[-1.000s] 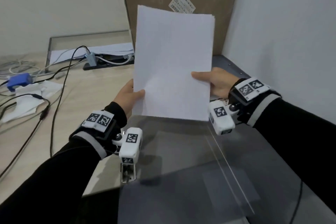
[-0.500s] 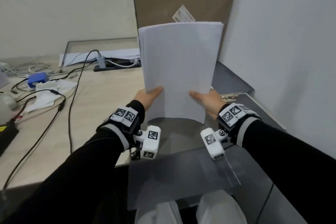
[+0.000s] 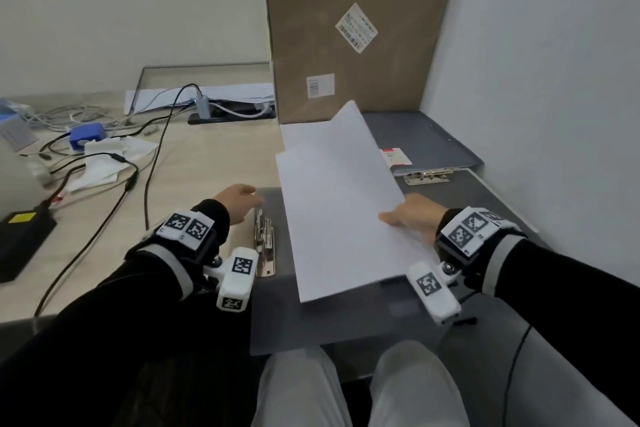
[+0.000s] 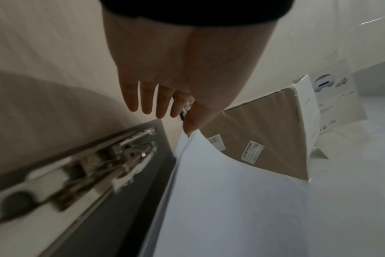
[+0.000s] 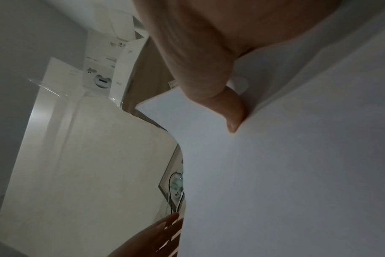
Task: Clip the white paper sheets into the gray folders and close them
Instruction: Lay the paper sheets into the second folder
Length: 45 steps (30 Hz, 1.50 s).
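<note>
Over the open gray folder [image 3: 346,319] the right hand [image 3: 414,218] pinches the white paper sheets [image 3: 339,215] by their right edge; the left hand [image 3: 237,199] hangs open, empty, beside the metal clip [image 3: 265,246]. Held one-sided, the stack may fan and miss the clip

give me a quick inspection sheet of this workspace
surface: light wooden desk, with an open gray folder lying at its near edge
job's things: white paper sheets lowered over the open folder, far end lifted; metal clip bare along the folder's left side; second gray folder behind
clutter: crumpled tissues, blue device, black box
grippers: left hand open beside the clip, holding nothing; right hand grips the sheets' right edge
cables: black cables trail across the desk
surroundings: cardboard box against the wall
</note>
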Available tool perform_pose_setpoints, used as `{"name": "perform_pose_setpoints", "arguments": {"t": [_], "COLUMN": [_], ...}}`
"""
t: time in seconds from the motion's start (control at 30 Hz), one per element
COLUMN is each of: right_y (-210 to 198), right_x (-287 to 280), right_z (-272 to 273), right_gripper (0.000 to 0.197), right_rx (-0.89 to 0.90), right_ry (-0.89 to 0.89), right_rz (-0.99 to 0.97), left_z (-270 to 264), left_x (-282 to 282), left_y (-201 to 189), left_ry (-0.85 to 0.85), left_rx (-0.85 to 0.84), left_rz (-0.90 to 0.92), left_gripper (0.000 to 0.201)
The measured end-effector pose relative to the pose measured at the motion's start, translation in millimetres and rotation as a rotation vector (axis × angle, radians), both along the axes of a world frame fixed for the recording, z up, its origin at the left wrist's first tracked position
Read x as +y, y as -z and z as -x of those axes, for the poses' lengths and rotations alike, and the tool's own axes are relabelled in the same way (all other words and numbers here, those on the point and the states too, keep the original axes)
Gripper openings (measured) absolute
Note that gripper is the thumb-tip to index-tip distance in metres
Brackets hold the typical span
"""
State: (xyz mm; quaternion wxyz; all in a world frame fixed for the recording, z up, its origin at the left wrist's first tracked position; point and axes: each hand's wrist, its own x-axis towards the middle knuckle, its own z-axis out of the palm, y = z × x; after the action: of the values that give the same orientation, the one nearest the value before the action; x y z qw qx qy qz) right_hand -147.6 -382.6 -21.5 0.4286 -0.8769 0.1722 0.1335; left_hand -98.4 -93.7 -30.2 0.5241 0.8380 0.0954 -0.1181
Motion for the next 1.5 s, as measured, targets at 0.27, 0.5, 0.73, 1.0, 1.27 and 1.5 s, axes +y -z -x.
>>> {"name": "perform_pose_setpoints", "arguments": {"t": [0.27, 0.5, 0.73, 1.0, 1.27, 1.5], "right_y": [16.6, 15.9, 9.3, 7.0, 5.4, 9.5], "right_x": [22.3, 24.1, 29.9, 41.4, 43.5, 42.7], "right_z": [21.8, 29.6, 36.9, 44.7, 50.0, 51.1], "right_gripper": [0.044, 0.047, 0.064, 0.066, 0.056, 0.059], "right_rx": [0.078, 0.097, 0.147, 0.173, 0.147, 0.126], "right_ry": [-0.041, -0.023, -0.007, -0.028, -0.067, -0.032], "right_rz": [0.090, 0.052, 0.086, 0.137, 0.154, 0.138], "left_z": [8.6, 16.3, 23.4, 10.2, 19.1, 26.6], "left_x": [-1.3, -4.1, -10.1, -1.8, -8.1, -13.8], "left_y": [29.0, 30.0, 23.2, 36.0, 25.7, 19.9], "left_ry": [-0.046, -0.038, -0.001, 0.103, 0.185, 0.235], "left_rx": [0.034, 0.051, 0.027, 0.020, 0.032, 0.040], "left_rz": [0.043, 0.094, 0.055, -0.064, -0.274, -0.429], "left_gripper": [0.052, 0.057, 0.048, 0.027, 0.075, 0.087]}}
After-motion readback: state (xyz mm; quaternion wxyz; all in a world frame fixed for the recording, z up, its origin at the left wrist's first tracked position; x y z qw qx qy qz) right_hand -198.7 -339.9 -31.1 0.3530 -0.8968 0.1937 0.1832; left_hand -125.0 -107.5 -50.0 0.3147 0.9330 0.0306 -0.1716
